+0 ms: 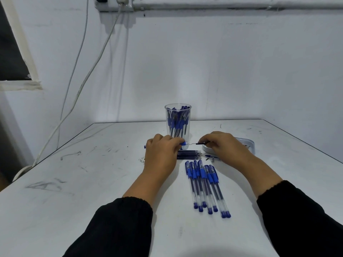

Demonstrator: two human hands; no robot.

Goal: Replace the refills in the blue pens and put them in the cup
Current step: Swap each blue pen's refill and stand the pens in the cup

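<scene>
Tabletop (pixel 92 182): hands (pixel 161 151) pinching pen (pixel 182 143), refill (pixel 201 143)

Scuffed white table (pixel 74 182) sitting against a white wall (pixel 222 62), shallow white tray (pixel 248 143) lying near its right edge, pale cables (pixel 81 86) hanging from a wall socket (pixel 121 0).

Pen barrel (pixel 182 143) mostly hidden under left hand (pixel 161 154), tray (pixel 248 143) contents too small to tell
</scene>
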